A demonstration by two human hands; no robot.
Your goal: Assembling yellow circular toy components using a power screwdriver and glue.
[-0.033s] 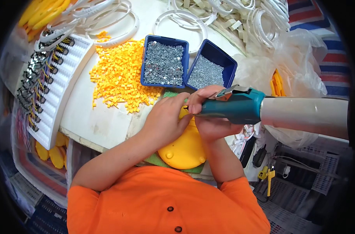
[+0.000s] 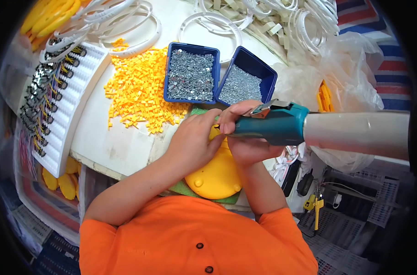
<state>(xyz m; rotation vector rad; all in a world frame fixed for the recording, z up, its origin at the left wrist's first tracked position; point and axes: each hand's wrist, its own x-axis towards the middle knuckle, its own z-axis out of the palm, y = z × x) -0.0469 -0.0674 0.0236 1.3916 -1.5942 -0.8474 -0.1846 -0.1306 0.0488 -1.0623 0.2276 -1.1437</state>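
A rounded yellow plastic housing point(image 2: 214, 176) with small round bumps lies on a green mat point(image 2: 180, 187) at the table's front edge. My left hand point(image 2: 190, 137) is closed on its far part, thumb pressed along it, covering much of that end. In my right hand point(image 2: 246, 151) is a teal electric screwdriver point(image 2: 275, 126) with a metal lever on its side. Its body lies nearly level, pointing left, and its tip end meets the fingertips of my left hand. The fingers hide the bit and whatever it touches.
Beyond my hands stand two blue bins point(image 2: 192, 71) of small metal screws. Left of them spreads a pile of small yellow plastic pieces point(image 2: 142, 87). A white ribbed foam tray point(image 2: 77, 103) holds wired parts. White rings point(image 2: 209, 34) lie behind, clear plastic bags point(image 2: 344, 68) at right.
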